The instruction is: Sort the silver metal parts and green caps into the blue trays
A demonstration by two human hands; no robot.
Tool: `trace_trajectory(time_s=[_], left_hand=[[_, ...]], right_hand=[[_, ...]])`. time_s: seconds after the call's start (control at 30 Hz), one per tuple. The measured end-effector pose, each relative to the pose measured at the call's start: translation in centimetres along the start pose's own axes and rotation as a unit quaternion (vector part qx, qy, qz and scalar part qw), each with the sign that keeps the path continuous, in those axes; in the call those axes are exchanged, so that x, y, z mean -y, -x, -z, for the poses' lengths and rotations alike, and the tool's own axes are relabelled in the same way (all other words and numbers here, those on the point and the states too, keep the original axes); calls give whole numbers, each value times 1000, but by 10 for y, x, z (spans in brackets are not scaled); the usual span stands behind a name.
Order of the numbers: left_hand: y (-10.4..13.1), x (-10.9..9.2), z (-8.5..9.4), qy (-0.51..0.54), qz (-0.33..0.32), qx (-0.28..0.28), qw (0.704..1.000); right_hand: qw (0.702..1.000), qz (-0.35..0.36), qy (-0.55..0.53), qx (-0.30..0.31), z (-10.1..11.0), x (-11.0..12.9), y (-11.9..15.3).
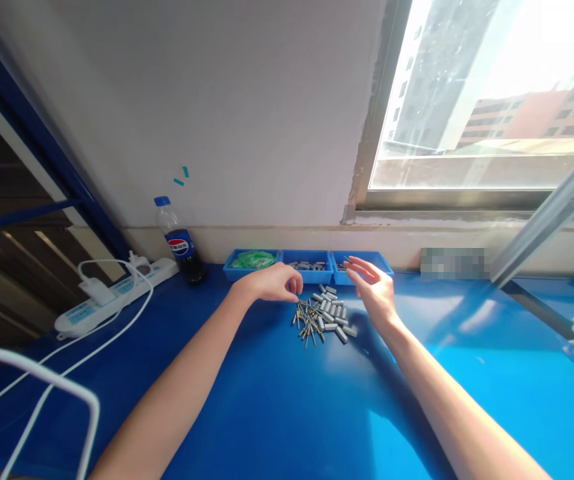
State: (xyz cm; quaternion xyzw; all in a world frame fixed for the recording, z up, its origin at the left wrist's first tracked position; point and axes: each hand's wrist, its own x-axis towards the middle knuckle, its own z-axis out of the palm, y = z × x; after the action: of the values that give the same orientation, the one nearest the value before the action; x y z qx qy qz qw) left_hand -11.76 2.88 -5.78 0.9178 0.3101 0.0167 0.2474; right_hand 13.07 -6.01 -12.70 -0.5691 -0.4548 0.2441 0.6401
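Just beside pin pile (309, 324), left grip (275, 283) curled; right grip (379, 292) nearly pinched at right bin (343, 277); contents of both unclear.

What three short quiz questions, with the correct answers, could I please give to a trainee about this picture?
1. Which of the three blue plastic trays is the right hand nearest to?
A) left
B) middle
C) right

2. True or false: the clear plastic bottle with dark liquid and a blue cap stands to the right of the trays.

3. Fill in: beside the silver-grey oblong pieces, on the side nearer the left hand, lies a pile of ____.

Key:
1. C
2. False; it stands to their left.
3. Slender grey-and-brass-coloured pins
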Motion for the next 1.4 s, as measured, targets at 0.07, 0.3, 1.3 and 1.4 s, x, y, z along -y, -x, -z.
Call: trace_trajectory(time_s=[0.07, 0.3, 1.3, 1.4], left_hand=[[5, 5, 3, -4, 31, 33, 999], [-1, 10, -12, 38, 61, 72, 995], [0, -3, -12, 64, 68, -24, 995], [-3, -10, -9, 105, 43, -67, 991]], right_hand=[[1000, -15, 2, 1, 5, -2, -1], [999, 4, 53, 9, 9, -7, 2], [990, -116, 57, 61, -4, 4, 15], [987, -125, 54, 82, -4, 6, 15]])
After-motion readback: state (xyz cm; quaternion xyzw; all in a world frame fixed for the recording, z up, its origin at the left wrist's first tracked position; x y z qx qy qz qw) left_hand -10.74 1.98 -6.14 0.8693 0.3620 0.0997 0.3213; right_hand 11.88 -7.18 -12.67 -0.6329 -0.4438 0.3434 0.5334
